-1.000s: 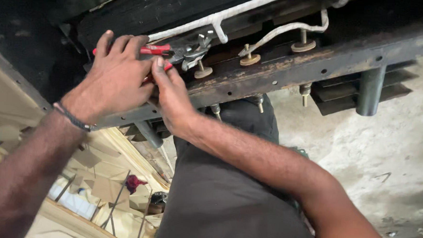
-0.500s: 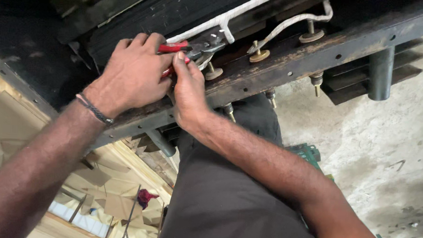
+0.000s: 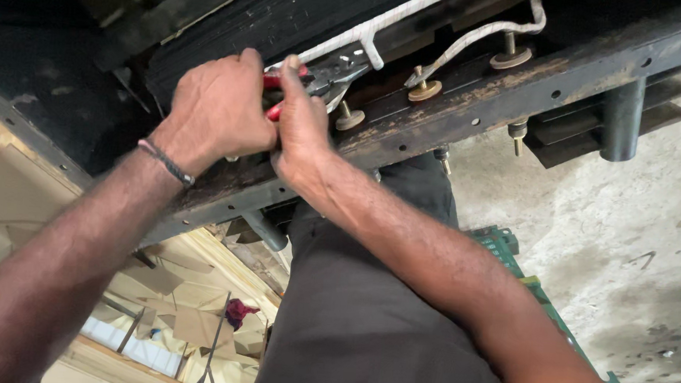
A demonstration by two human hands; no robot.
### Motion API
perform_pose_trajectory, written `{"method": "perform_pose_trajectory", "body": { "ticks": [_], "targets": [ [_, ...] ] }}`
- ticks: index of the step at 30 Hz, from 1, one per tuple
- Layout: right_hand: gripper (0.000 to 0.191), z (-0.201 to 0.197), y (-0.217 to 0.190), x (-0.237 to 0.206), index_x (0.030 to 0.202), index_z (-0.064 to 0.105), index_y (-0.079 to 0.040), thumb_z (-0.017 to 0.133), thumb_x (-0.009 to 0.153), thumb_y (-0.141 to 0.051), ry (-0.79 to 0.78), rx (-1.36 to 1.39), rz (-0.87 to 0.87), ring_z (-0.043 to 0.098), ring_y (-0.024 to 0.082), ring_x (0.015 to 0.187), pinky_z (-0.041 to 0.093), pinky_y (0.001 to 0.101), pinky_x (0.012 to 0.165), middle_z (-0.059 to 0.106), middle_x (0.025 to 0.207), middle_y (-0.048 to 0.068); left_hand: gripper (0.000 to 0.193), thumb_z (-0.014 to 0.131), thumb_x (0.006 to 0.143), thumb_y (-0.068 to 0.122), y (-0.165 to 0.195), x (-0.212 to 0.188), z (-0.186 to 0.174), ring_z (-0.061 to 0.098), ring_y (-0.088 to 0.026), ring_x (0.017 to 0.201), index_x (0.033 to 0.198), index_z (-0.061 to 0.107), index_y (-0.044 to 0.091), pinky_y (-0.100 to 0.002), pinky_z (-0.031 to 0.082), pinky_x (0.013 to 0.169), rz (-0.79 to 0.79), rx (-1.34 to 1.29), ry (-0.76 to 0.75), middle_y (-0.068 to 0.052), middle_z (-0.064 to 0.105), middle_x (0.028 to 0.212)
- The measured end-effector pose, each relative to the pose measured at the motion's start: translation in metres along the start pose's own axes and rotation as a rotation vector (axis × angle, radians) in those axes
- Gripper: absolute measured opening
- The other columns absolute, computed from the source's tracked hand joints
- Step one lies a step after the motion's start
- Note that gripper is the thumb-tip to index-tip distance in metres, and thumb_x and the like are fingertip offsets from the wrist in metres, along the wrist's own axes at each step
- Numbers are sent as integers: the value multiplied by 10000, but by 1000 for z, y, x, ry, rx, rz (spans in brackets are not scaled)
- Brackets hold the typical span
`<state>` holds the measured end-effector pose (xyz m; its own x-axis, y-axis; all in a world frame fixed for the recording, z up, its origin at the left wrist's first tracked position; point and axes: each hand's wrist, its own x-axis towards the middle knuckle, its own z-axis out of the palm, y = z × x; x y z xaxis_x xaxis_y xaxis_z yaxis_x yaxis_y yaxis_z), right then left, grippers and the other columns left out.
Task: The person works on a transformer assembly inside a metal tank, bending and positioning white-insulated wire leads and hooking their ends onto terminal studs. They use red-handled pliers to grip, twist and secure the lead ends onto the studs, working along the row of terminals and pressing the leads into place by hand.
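My left hand (image 3: 219, 107) is wrapped around the red handles of a pair of pliers (image 3: 325, 72). The metal jaws point right, against a white insulated lead (image 3: 362, 34) on a dark stacked core. My right hand (image 3: 301, 131) rests beside the left, its thumb pressed on the pliers' handle. Both hands lie over a rusty black steel bar (image 3: 469, 105) with bolts and round washers (image 3: 424, 90). Most of the handles are hidden by my fingers.
A second white lead (image 3: 481, 36) curves to a washer (image 3: 510, 59) at the upper right. A grey steel post (image 3: 623, 113) hangs under the bar. Concrete floor (image 3: 617, 253) lies to the right, a green frame (image 3: 522, 283) beside my dark trousers (image 3: 364, 325), cardboard pieces (image 3: 186, 323) lower left.
The view has shifted, so my hands and the bar sit further right and slightly higher. Both hands keep their hold on the pliers at the same spot on the white lead.
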<state>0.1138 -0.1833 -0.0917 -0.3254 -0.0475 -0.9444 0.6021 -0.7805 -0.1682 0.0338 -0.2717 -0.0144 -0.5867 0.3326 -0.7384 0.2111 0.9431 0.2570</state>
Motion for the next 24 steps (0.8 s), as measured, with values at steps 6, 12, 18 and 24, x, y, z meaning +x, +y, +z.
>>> {"method": "perform_pose_trajectory", "body": {
  "ticks": [6, 12, 18, 24],
  "targets": [
    [572, 8, -5, -4, 937, 639, -75, 774, 792, -612, 53, 10, 60, 471, 106, 621, 439, 319, 544, 573, 801, -29, 543, 788, 723, 323, 5, -6, 1, 719, -438, 875, 1092, 624, -40, -518, 588, 747, -52, 99, -36, -253, 710, 988],
    [628, 10, -10, -17, 952, 662, -29, 760, 764, -620, 51, -18, -13, 585, 96, 688, 524, 302, 589, 627, 843, 18, 622, 828, 698, 392, 9, -2, -3, 716, -447, 864, 1100, 627, -37, -523, 587, 739, -55, 93, -31, -256, 707, 990],
    [620, 13, -13, 3, 954, 682, -6, 789, 732, -575, 114, 97, 24, 659, 153, 740, 580, 350, 628, 671, 869, 52, 577, 801, 732, 371, 9, 3, -4, 720, -443, 838, 1183, 645, 46, -530, 580, 741, -79, 108, -51, -239, 723, 931],
    [486, 13, -6, 30, 858, 696, -36, 854, 702, -468, 220, 145, 64, 642, 166, 652, 560, 363, 555, 675, 783, 44, 587, 802, 709, 339, 9, 9, -1, 730, -410, 839, 1186, 642, 35, -517, 586, 709, -78, 158, -27, -217, 724, 975]
  ]
}}
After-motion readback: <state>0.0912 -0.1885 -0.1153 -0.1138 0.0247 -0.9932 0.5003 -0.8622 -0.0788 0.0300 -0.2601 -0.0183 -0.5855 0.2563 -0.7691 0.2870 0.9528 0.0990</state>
